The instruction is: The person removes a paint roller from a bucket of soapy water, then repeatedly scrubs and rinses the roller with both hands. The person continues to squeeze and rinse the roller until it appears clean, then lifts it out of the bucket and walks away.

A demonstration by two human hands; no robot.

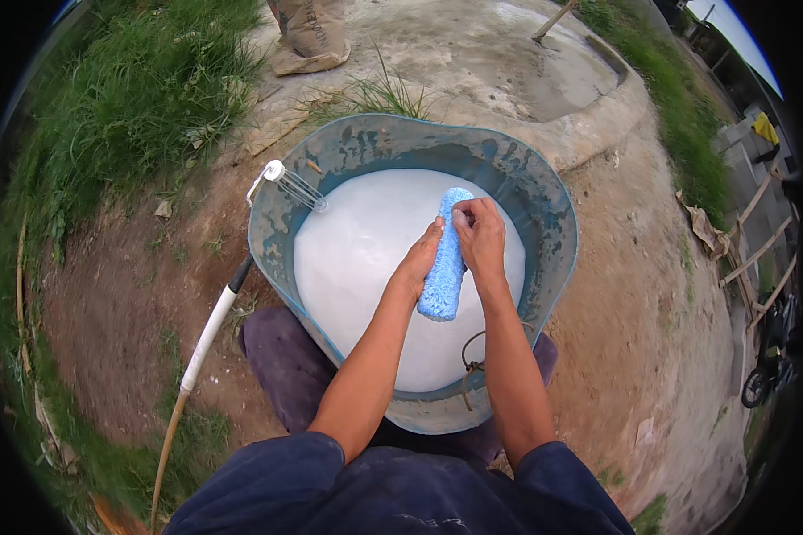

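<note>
A fluffy blue paint roller cover [444,276] is held at a tilt above a large blue-grey tub of white liquid [366,259]. My left hand [422,259] wraps the cover from its left side, fingers partly hidden behind it. Against its upper right side, my right hand [482,234] is closed, thumb and fingers pinching at the nap. The bare wire cage of a roller frame [299,189], with a white end cap, rests over the tub's left rim. Its long pole [207,339], white near the top and wooden below, leans down outside the tub.
My knees [281,361] flank the tub [528,174]. A wire loop [473,364] hangs at its near side. Beyond stand a paper sack [310,40] and a shallow cement-rimmed basin [562,80] with a stick in it. Grass [143,98] grows at left; wooden props [763,254] lean at right.
</note>
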